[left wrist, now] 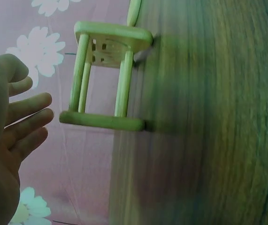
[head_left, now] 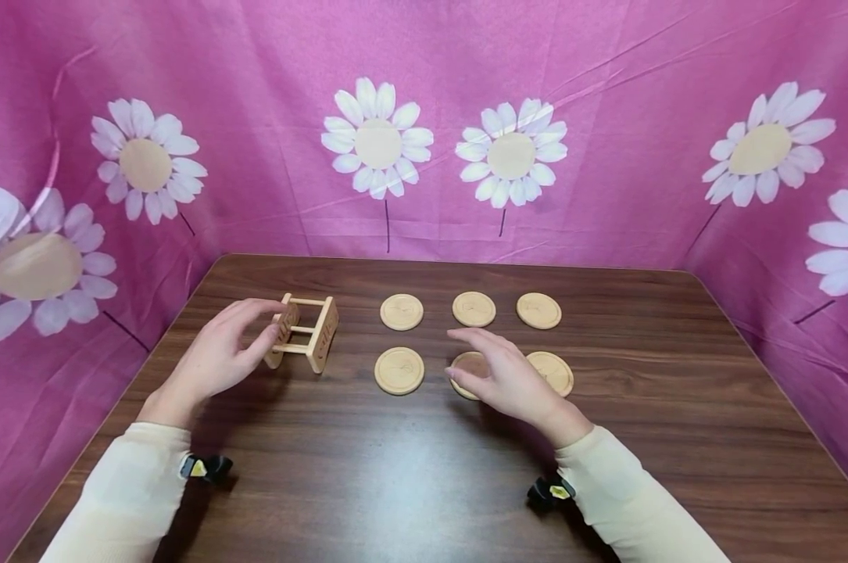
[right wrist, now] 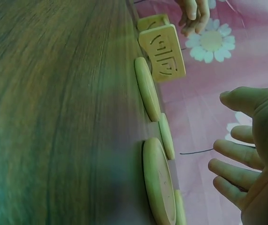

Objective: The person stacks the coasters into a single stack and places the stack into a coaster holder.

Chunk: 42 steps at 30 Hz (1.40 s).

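Note:
My left hand is beside a small wooden coaster rack with carved side panels and round rods. In the left wrist view, a gap shows between the loosely bent fingers and the rack. Over the front row of round wooden coasters hovers my right hand, thumb and fingers apart, holding nothing. It partly covers the middle front coaster and the right front coaster. The left front coaster lies flat in full sight. In the right wrist view, the hand stays apart from the nearest coaster.
A back row holds a left coaster, a middle coaster and a right coaster. All lie on a dark wood-grain table. A pink cloth printed with daisies hangs behind the table and along its sides.

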Each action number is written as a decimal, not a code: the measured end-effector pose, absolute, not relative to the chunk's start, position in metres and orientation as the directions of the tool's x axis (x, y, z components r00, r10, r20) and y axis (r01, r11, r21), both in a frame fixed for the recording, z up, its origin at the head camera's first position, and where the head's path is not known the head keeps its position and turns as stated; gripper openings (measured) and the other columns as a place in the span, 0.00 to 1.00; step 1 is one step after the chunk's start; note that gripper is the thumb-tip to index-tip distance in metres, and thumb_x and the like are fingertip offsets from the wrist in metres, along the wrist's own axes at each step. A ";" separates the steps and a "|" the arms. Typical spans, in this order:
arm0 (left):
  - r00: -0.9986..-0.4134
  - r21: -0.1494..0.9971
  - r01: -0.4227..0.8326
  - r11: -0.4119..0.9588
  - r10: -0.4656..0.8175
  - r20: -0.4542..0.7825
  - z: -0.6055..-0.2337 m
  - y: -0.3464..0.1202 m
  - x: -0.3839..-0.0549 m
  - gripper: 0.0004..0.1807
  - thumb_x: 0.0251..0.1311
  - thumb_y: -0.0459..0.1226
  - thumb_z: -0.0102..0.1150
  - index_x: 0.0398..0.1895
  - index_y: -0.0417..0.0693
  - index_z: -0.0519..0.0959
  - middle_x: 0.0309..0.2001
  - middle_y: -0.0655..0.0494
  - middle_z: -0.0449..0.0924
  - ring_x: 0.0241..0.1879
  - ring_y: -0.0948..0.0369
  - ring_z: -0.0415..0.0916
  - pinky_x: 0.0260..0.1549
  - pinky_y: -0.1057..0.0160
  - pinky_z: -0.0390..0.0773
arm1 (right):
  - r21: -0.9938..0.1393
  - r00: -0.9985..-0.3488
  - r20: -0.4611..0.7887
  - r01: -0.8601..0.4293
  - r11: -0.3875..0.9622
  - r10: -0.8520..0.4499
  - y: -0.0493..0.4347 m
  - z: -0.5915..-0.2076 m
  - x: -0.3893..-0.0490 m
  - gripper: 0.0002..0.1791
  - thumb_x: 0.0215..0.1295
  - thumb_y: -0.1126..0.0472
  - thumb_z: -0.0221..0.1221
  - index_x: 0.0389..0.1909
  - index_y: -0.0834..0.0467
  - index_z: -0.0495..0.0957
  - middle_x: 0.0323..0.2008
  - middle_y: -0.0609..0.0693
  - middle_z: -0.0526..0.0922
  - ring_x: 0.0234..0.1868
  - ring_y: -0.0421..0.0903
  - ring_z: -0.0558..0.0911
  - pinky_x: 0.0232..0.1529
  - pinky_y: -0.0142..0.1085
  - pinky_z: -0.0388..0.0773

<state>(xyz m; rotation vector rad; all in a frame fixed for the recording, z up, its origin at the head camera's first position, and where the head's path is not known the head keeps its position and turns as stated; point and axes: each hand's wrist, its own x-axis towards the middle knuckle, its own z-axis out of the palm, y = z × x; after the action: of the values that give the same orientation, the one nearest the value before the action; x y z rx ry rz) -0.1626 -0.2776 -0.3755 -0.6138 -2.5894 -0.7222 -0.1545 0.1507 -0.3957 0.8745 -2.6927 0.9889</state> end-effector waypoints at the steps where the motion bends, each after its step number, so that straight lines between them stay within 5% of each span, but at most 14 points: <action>1: -0.834 0.391 0.496 0.775 0.301 0.462 -0.376 -0.279 -0.163 0.17 0.73 0.33 0.63 0.62 0.41 0.83 0.57 0.44 0.87 0.60 0.45 0.80 0.61 0.42 0.74 | -0.550 -0.823 0.316 -0.565 0.615 -0.473 0.150 -0.396 -0.155 0.30 0.70 0.56 0.71 0.69 0.61 0.78 0.66 0.56 0.85 0.68 0.60 0.82 0.70 0.58 0.76; 14: -0.876 0.441 0.448 0.778 0.284 0.389 -0.388 -0.295 -0.169 0.17 0.77 0.34 0.59 0.64 0.39 0.81 0.57 0.41 0.86 0.60 0.43 0.79 0.61 0.41 0.73 | -0.523 -0.806 0.283 -0.584 0.621 -0.519 0.134 -0.403 -0.155 0.31 0.71 0.54 0.72 0.70 0.62 0.77 0.67 0.58 0.84 0.69 0.61 0.81 0.72 0.60 0.74; 19: -0.902 0.517 0.426 0.742 0.306 0.303 -0.391 -0.300 -0.173 0.19 0.81 0.35 0.54 0.70 0.41 0.78 0.60 0.41 0.84 0.55 0.57 0.78 0.55 0.62 0.77 | -0.518 -0.807 0.262 -0.581 0.628 -0.530 0.128 -0.406 -0.156 0.33 0.70 0.55 0.72 0.72 0.62 0.76 0.68 0.58 0.83 0.68 0.61 0.81 0.72 0.60 0.73; 24: -0.905 0.557 0.424 0.714 0.328 0.270 -0.394 -0.303 -0.177 0.21 0.83 0.36 0.51 0.73 0.41 0.75 0.64 0.39 0.83 0.55 0.69 0.76 0.52 0.76 0.72 | -0.502 -0.813 0.236 -0.571 0.650 -0.533 0.120 -0.408 -0.156 0.36 0.68 0.52 0.74 0.73 0.60 0.75 0.64 0.55 0.84 0.53 0.53 0.84 0.63 0.56 0.79; 28: -0.914 0.562 0.406 0.721 0.331 0.235 -0.396 -0.304 -0.179 0.21 0.84 0.36 0.50 0.74 0.42 0.75 0.67 0.39 0.82 0.60 0.58 0.78 0.54 0.69 0.76 | -0.485 -0.821 0.228 -0.562 0.670 -0.524 0.114 -0.408 -0.156 0.37 0.66 0.50 0.75 0.72 0.59 0.76 0.66 0.55 0.84 0.56 0.54 0.85 0.61 0.56 0.81; 32: -0.924 0.565 0.378 0.733 0.332 0.188 -0.397 -0.304 -0.180 0.22 0.85 0.37 0.49 0.75 0.43 0.74 0.68 0.39 0.81 0.62 0.47 0.79 0.55 0.57 0.79 | -0.497 -0.810 0.218 -0.572 0.653 -0.544 0.109 -0.411 -0.159 0.37 0.65 0.52 0.76 0.71 0.64 0.77 0.68 0.59 0.83 0.70 0.59 0.81 0.71 0.55 0.76; 42: -0.943 0.621 0.321 0.715 0.302 0.140 -0.398 -0.305 -0.181 0.22 0.85 0.38 0.48 0.76 0.43 0.72 0.61 0.35 0.83 0.54 0.45 0.83 0.52 0.59 0.79 | -0.491 -0.778 0.193 -0.604 0.627 -0.598 0.096 -0.417 -0.164 0.40 0.63 0.55 0.77 0.71 0.70 0.74 0.69 0.66 0.80 0.71 0.62 0.80 0.74 0.54 0.74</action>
<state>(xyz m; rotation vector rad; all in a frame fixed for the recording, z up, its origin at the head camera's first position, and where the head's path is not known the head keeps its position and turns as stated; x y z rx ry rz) -0.1813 -0.3046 -0.3977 -0.5236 -2.8834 -1.0513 -0.1643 0.0959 -0.4173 1.0434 -2.8239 0.8588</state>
